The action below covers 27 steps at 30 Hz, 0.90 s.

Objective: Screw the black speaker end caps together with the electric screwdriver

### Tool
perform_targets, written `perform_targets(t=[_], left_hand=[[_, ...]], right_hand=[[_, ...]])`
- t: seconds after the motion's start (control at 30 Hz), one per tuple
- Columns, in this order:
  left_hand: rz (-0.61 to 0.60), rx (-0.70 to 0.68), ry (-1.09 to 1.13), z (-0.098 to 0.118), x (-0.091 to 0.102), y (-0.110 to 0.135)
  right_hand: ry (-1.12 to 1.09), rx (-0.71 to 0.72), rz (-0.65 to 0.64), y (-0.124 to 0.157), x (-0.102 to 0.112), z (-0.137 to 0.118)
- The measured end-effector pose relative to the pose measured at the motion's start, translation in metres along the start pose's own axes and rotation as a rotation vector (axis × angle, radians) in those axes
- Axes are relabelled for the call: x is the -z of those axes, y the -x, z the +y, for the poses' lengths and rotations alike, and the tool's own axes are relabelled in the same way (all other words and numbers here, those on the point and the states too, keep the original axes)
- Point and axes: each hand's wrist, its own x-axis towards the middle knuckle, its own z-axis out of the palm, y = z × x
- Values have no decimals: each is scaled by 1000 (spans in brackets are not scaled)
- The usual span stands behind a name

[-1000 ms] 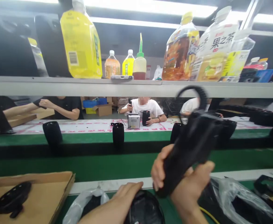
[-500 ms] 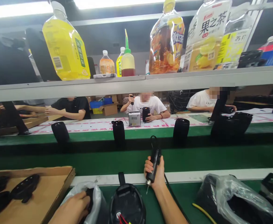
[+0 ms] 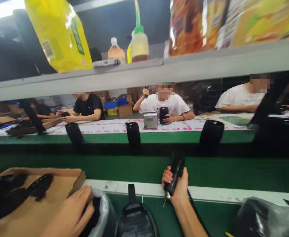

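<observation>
My right hand (image 3: 177, 187) is wrapped around a black electric screwdriver (image 3: 174, 173), held upright with its bit pointing down just right of a black oval speaker shell (image 3: 136, 215) lying on the green mat. My left hand (image 3: 72, 212) reaches into a clear plastic bag (image 3: 102, 210) holding dark parts, at the bottom left; whether it grips anything is hidden.
A cardboard tray (image 3: 60, 184) with black oval parts (image 3: 39, 186) lies at the left. Black cylindrical speakers (image 3: 133, 135) stand on the green conveyor (image 3: 144, 164). Other people sit across the line. A shelf (image 3: 144, 74) with bottles runs overhead. Another plastic bag (image 3: 265, 219) sits at the right.
My right hand went from handling a large black piece to holding the screwdriver upright. My left hand moved from the shell into the bag. My view tilted down and closer.
</observation>
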Motion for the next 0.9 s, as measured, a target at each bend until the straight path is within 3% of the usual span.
perform_targets(t=[0.1,0.23,0.4,0.53,0.67,0.8,0.9], left_hand=[[-28,74,-11,22,20,-17],[100,75,19,45,34,-34],[162,-93,66,63,31,-55],[318,-327,61,63,22,-67],[387,-420,106,65,25,-68],[286,-484,411,75,36,-68],[132,-544,561,77,41,-70]], right_hand=[[11,1,24,-4,-2,0],[39,-23,53,-7,-5,2],[39,-14,47,-7,-2,3],[64,-6,7,-12,4,1],[165,5,-67,-16,11,-1],[326,52,-143,-11,4,-2],[444,128,-178,12,-31,3]])
